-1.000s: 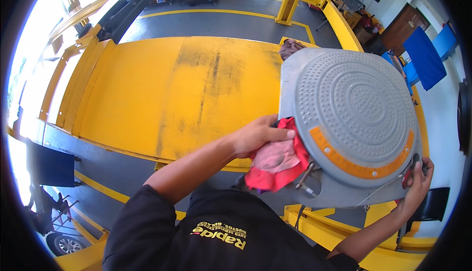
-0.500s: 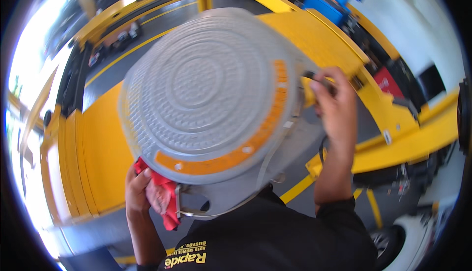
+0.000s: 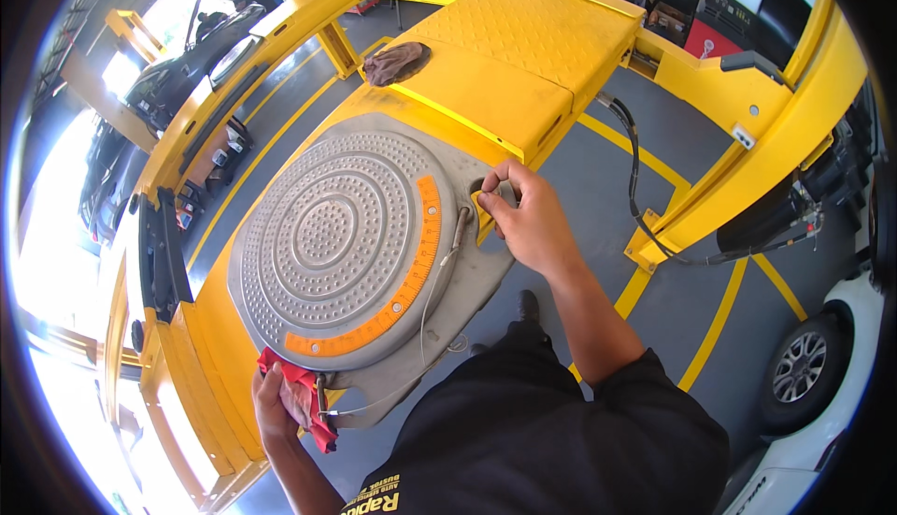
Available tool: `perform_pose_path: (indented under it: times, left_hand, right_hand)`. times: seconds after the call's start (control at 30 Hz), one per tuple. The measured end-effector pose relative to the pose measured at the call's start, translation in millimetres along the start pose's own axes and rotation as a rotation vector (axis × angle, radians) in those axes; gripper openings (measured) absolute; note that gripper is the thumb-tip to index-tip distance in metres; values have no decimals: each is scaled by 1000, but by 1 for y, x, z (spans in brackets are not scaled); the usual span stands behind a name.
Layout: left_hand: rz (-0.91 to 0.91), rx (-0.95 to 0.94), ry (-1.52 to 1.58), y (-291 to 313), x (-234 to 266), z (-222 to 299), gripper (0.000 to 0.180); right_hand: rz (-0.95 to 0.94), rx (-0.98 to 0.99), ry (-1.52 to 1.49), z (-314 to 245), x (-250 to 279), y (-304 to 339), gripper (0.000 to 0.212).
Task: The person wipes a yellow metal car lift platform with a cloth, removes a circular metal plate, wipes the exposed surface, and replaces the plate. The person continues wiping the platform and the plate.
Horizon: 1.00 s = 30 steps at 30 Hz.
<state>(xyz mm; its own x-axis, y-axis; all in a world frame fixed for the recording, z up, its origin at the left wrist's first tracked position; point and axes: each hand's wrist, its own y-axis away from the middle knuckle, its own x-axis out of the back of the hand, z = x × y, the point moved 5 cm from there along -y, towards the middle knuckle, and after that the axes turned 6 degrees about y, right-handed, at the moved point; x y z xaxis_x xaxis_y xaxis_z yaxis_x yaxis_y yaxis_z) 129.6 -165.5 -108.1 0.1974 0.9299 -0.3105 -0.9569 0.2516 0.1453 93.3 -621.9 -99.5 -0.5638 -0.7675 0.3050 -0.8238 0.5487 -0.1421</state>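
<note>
A grey wheel-alignment turntable, with a studded round top and an orange scale strip along its near edge, lies flat across the yellow lift runway; whether it rests on the metal I cannot tell. My left hand is closed on its near-left edge, with a red cloth bunched between hand and plate. At the right corner, my right hand has its fingers curled at the cut-out grip of the turntable. A metal pin on a thin cable lies along the plate's near side.
A crumpled brown rag sits on the yellow runway beyond the turntable. Black hoses hang down at the right by a yellow post. A white vehicle's wheel is at lower right, and a dark car stands far left.
The turntable has moved lower and farther from my head, over the runway, uncovering the brown rag. Both hands have gone down with it, still at its edges.
</note>
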Motion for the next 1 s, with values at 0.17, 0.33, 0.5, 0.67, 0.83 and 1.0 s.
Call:
perform_pose_path:
  times: [0.17,0.33,0.5,0.67,0.83,1.0]
  left_hand:
    - [-13,61,-13,-22,0,-11,49]
    - [-19,112,-16,-41,-8,-18,46]
    - [-29,136,-33,-61,-5,-23,46]
    - [-20,156,-20,-75,-20,-24,49]
    - [-46,202,-76,-97,-33,-29,47]
    - [-59,264,-90,-111,-33,-39,45]
  right_hand:
    - [-10,-84,-18,30,-5,-1,12]
    - [-2,-169,-71,47,-4,-8,11]
    - [-8,-223,-71,55,-6,-17,11]
    - [36,-191,-26,65,-11,-32,13]
    - [82,-107,-39,85,-13,-51,15]
    - [32,-199,-78,81,-17,-56,16]
